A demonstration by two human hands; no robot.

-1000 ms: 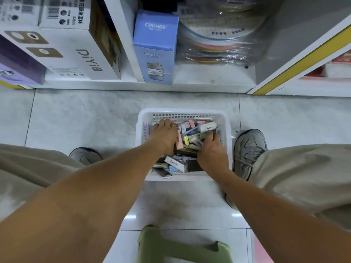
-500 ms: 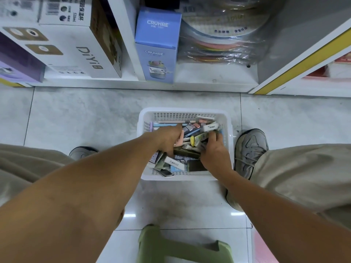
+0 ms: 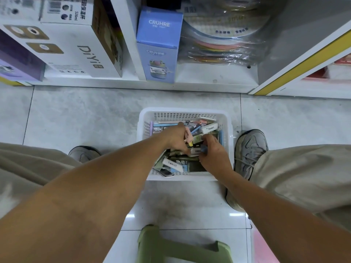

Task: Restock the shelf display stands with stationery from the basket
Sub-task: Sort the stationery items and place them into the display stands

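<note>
Both hands reach into the white basket (image 3: 183, 115) on the floor. The left hand (image 3: 175, 138) curls its fingers around pink and yellow stationery pieces (image 3: 188, 136). The right hand (image 3: 213, 151) digs among the items, fingertips buried, so its grasp cannot be told. Loose stationery fills the basket, partly hidden by both hands. A blue box (image 3: 158, 46) stands on the shelf beyond.

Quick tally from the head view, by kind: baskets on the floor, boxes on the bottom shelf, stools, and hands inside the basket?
White baskets: 1
Shelf boxes: 3, namely the white DiYi box, blue CRUHRE box, purple box
Green stools: 1
Hands in the basket: 2, left hand, right hand
Total: 7
The loose stationery is too jumbled to count.
</note>
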